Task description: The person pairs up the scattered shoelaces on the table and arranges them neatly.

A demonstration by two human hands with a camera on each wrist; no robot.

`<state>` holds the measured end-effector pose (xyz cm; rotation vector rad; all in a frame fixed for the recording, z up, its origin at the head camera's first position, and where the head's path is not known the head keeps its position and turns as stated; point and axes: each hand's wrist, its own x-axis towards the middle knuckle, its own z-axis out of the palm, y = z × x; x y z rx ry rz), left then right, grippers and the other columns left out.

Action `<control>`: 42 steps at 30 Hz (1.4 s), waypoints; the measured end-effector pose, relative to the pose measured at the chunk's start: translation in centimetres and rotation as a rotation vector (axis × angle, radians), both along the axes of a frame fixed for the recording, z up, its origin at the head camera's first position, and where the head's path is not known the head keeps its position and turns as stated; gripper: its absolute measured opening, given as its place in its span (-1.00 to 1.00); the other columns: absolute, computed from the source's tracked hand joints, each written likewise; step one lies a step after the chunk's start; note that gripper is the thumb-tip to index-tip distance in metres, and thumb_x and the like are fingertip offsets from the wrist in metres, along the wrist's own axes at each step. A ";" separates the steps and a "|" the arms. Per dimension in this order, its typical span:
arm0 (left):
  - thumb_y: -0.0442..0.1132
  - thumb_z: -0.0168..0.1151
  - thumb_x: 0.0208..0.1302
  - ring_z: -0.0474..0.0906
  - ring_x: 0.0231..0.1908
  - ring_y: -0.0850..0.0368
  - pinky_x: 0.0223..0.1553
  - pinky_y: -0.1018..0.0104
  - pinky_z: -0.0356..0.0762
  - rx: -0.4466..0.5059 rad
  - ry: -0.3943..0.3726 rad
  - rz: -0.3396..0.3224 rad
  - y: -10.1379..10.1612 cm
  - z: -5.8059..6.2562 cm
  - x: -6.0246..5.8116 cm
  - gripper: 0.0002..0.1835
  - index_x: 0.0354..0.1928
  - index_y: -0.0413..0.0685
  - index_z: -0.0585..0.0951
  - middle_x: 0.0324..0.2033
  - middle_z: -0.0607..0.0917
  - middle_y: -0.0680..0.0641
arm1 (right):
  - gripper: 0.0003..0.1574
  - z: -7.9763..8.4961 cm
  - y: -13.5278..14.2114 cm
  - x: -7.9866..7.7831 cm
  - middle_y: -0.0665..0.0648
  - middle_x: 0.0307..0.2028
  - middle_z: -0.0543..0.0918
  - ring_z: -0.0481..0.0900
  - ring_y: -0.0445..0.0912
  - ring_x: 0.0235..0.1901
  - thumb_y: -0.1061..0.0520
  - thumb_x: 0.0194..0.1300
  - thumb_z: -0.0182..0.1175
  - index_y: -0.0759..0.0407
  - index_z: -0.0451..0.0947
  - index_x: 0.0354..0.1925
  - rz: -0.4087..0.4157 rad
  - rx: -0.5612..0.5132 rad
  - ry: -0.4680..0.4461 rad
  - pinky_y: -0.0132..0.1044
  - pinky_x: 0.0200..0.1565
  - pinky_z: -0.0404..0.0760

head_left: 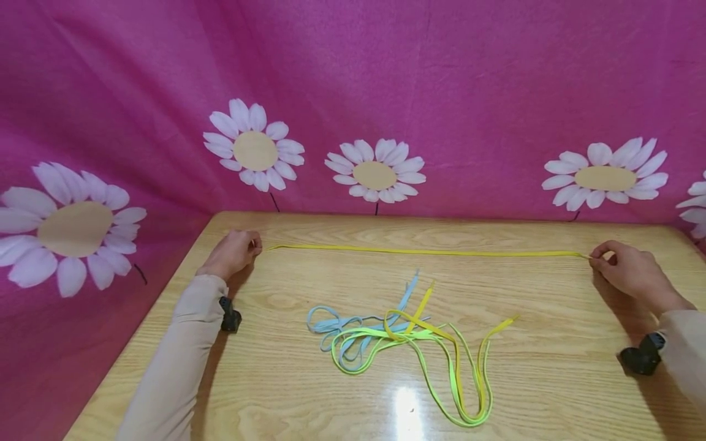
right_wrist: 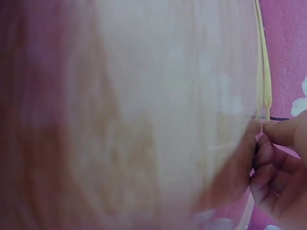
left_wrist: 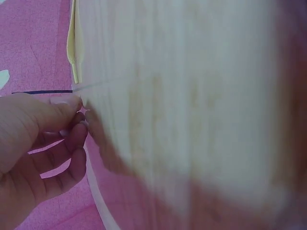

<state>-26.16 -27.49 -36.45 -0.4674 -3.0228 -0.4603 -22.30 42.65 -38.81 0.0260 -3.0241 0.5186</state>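
Note:
A yellow shoelace stretches nearly straight across the back of the wooden table. At its right end, my right hand pinches the tip between thumb and forefinger; the right wrist view shows the lace running up from those fingers. My left hand is by the other end, its fingers loosely bent. In the left wrist view a small gap separates the lace's tip from the thumb of the left hand. Nearer me lie a light blue shoelace, a lime green shoelace and a darker yellow shoelace, overlapping loosely.
The wooden table meets a magenta cloth with large white daisies at its back and left. A bright light reflection lies on the tabletop toward the front. Black cameras sit at both wrists.

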 end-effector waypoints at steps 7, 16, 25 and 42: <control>-0.49 0.18 0.19 0.49 -0.39 -0.01 -0.29 0.07 0.46 0.002 0.035 0.007 1.1 0.3 0.2 -0.91 -0.41 -0.20 0.60 -0.49 0.59 -0.09 | -0.59 0.2 0.2 0.6 0.47 -0.39 0.51 0.47 0.29 -0.37 0.21 0.32 0.15 0.53 0.29 -0.05 -0.043 -0.039 -0.039 0.09 -0.35 0.43; -0.44 0.16 0.26 0.46 -0.42 0.07 -0.33 0.22 0.41 0.081 0.124 -0.132 8.7 3.0 0.6 -0.87 -0.45 -0.18 0.58 -0.52 0.54 -0.02 | -0.33 1.1 -1.4 2.0 0.58 -0.33 0.53 0.49 0.44 -0.30 0.21 0.28 0.17 0.64 0.08 0.10 -0.034 -0.068 -0.030 0.15 -0.32 0.46; -0.23 0.19 0.36 0.56 -0.27 0.13 -0.19 0.28 0.52 -0.041 0.006 -0.377 20.3 5.1 3.4 -0.86 -0.17 -0.15 0.64 -0.28 0.67 -0.03 | -0.64 1.8 -7.3 6.0 0.13 -0.43 0.60 0.55 -0.13 -0.47 0.40 0.14 0.26 0.39 0.44 -0.07 0.333 -0.014 0.042 -0.27 -0.48 0.46; -0.02 0.08 0.42 0.47 -0.06 0.07 -0.17 0.26 0.52 -0.311 -0.179 -0.242 33.8 0.5 7.0 -0.55 0.30 0.17 0.37 0.19 0.40 -0.03 | -0.44 1.7 -15.3 10.9 -0.04 -0.39 0.41 0.31 -0.26 -0.50 0.57 -0.13 0.37 0.13 0.56 -0.18 0.527 0.075 0.133 -0.35 -0.49 0.39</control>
